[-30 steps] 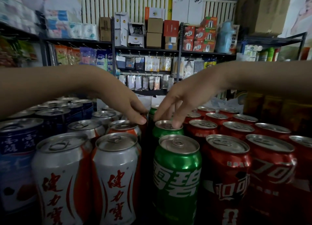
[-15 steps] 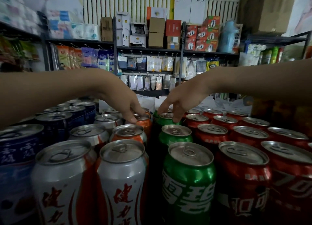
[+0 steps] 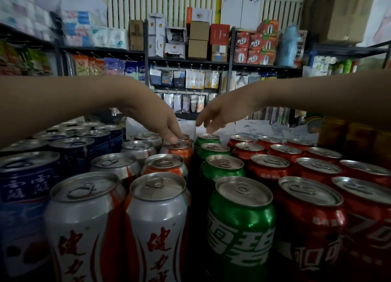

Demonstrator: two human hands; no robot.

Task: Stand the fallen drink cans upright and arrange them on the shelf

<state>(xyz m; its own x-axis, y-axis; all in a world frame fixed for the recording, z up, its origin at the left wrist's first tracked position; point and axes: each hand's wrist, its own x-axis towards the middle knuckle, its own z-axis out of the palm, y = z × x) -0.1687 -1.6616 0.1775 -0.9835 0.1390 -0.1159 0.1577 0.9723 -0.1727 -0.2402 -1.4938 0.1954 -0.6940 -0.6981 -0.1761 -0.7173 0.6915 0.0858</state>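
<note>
Cans [image 3: 241, 218] stand in rows from near to far. The left hand [image 3: 165, 123] and right hand [image 3: 220, 114] reach over the far ones; shelves [image 3: 188, 60] stand behind

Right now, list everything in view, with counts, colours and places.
green cans: four, green, one column at centre, upright
red cans: about eleven, red, right of the green, upright
silver and orange cans: eight, two columns left of the green, upright
blue cans: several, dark blue, far left
boxes: many, brown, white, red, on the back shelf
hanging packets: a row, mixed colours, under that shelf
left hand: one, fingertips on a rear silver and orange can
right hand: one, fingers relaxed above the rearmost green can
</note>
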